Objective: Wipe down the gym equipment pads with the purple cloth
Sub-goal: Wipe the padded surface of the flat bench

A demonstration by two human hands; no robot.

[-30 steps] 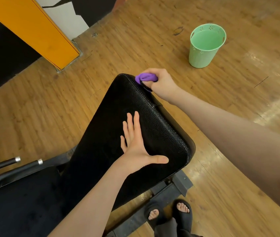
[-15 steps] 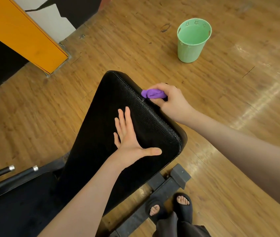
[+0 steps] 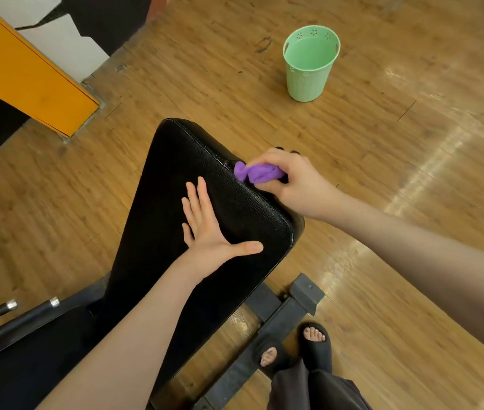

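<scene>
A black leather bench pad (image 3: 175,179) runs from the lower left up to the middle of the view. My right hand (image 3: 297,184) grips a bunched purple cloth (image 3: 257,172) and presses it against the pad's right side edge, about halfway along. My left hand (image 3: 209,229) lies flat on top of the pad with fingers spread, just left of the cloth and apart from it. Part of the cloth is hidden inside my right fist.
A light green bucket (image 3: 308,69) stands on the wooden floor beyond the pad, to the right. The bench's dark metal foot (image 3: 279,315) crosses the floor beside my sandalled feet (image 3: 291,347). Black handles (image 3: 13,315) stick out at lower left. An orange panel (image 3: 27,72) is at upper left.
My right hand has slid the purple cloth along the pad's right edge, from the far corner toward me. My left hand has stayed flat on the pad.
</scene>
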